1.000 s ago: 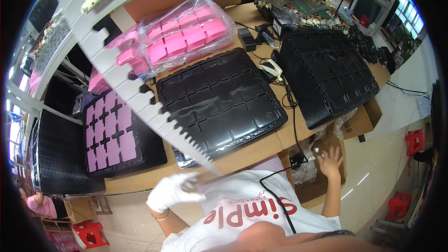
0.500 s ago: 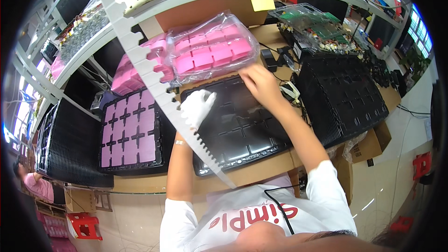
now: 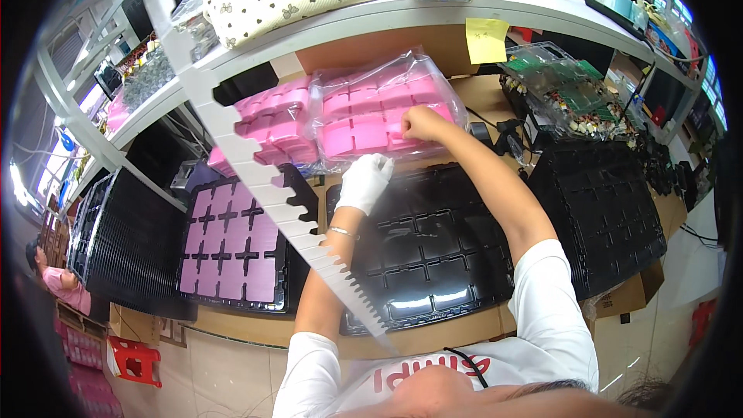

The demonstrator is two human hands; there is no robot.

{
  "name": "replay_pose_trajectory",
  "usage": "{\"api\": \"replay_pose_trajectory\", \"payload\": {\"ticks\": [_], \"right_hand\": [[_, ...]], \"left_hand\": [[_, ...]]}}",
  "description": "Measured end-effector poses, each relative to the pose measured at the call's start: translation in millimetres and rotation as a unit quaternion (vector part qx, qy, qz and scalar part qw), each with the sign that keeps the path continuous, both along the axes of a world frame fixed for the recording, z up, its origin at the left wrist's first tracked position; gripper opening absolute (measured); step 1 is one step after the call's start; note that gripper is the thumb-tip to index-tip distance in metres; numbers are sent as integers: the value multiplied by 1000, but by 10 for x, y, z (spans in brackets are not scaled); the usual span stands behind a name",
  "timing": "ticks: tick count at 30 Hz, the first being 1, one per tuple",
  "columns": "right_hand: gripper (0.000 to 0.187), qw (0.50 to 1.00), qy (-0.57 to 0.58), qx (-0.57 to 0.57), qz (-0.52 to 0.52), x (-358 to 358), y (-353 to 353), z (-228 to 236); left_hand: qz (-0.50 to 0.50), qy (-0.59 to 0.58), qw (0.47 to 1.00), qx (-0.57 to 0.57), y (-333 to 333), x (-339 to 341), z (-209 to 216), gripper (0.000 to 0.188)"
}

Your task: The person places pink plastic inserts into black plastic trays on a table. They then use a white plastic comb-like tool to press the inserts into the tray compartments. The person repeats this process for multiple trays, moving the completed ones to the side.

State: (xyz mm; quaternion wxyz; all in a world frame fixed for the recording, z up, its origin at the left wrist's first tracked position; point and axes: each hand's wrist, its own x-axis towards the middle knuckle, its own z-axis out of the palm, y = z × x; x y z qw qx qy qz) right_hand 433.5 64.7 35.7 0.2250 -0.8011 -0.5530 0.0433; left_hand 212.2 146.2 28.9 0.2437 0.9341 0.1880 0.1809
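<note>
My left hand (image 3: 367, 184), in a white glove, hovers over the far left part of a black plastic tray (image 3: 422, 251). Its fingers are bunched together, and I see nothing in them. Beyond the tray, my bare right hand (image 3: 426, 124) reaches to a clear plastic bag (image 3: 458, 112) of pink blocks (image 3: 352, 138). The right fingers are bent and closed on the edge of a pink piece at the bag's front; the fingertips are partly hidden. The tray in front of me has cross-shaped ridges between its pockets and shows no pink pieces.
Left of the tray stands another black tray filled with flat pink pieces (image 3: 224, 251), beside a tall tray stack (image 3: 128, 251). More stacked trays (image 3: 600, 217) stand at the right, below green circuit boards (image 3: 573, 81). A shelf (image 3: 526, 9) spans the back. A pale toothed strip (image 3: 240, 151) crosses the view diagonally.
My right hand has moved from the tray's far edge onto the pink blocks in the bag. My left hand has moved forward, its fingers now bunched. The view has shifted, showing more of the shelf.
</note>
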Motion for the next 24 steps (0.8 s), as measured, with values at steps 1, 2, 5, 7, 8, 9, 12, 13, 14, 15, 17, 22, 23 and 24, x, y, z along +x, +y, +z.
{"api": "replay_pose_trajectory", "payload": {"ticks": [1,2,5,7,8,9,12,13,14,15,17,22,23,24], "right_hand": [[9,998,63,5,0,105,-12,16],[18,994,108,-1,2,191,-9,20],[20,979,203,3,-26,426,82,8],[21,976,206,55,-54,486,136,82],[23,977,167,105,-80,538,184,95],[26,975,131,150,-103,555,283,32],[21,937,50,336,-86,-22,325,355],[20,914,27,396,-80,-91,207,426],[19,906,24,417,-76,-166,62,488],[18,896,23,438,-67,-304,-66,579],[18,886,-7,461,-42,-583,-255,663],[32,848,-21,458,-266,-598,-749,189],[36,821,51,445,-355,-540,-800,27],[46,701,464,482,-246,-548,-901,6]], "left_hand": [[-10,4,1000,-3,-32,27,61,30],[-20,9,1000,-7,-71,45,104,31],[-88,-52,994,43,-173,127,156,28],[-138,-99,974,152,-194,250,107,30],[-145,-144,955,216,-245,310,78,33],[-147,-184,932,276,-238,356,-10,35],[-117,-130,971,163,12,495,-300,47],[-125,-139,977,101,-35,540,-240,48],[-90,-105,990,-14,-75,522,-204,53],[-69,-179,959,-211,-93,476,-218,56],[-9,-299,769,-565,-56,321,-293,62],[-13,-377,425,-823,162,-166,-248,86],[4,-386,427,-818,239,-232,-238,87],[24,-360,415,-835,282,-321,-191,90]]}}
